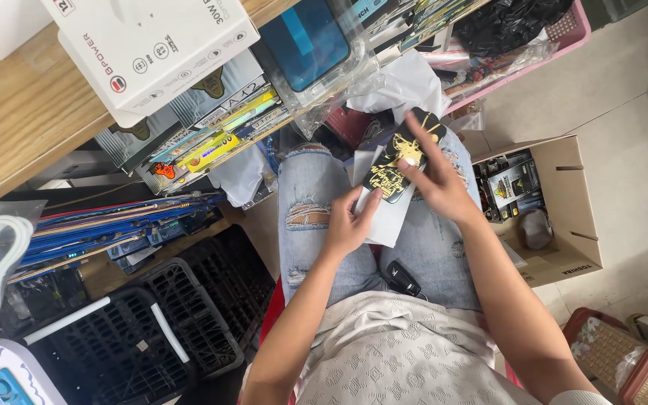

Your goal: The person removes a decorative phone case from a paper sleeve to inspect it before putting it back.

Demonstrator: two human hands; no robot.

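My left hand (pixel 348 225) and right hand (pixel 436 184) clamp a black-gold phone case (pixel 401 156) over its white sleeve (pixel 388 217); counter (pixel 24 112) crowds ten o'clock, cardboard box (pixel 564 210) three, floor beyond open.

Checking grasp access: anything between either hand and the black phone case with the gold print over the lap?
Nothing visible. The right hand already grips the black phone case from its upper side, and the left hand touches its lower end along with the white sleeve beneath it. Both contacts are direct, above the jeans.

Phone case (pixel 401 159) over lap, cardboard box (pixel 564 210) right, crates (pixel 159 322) left
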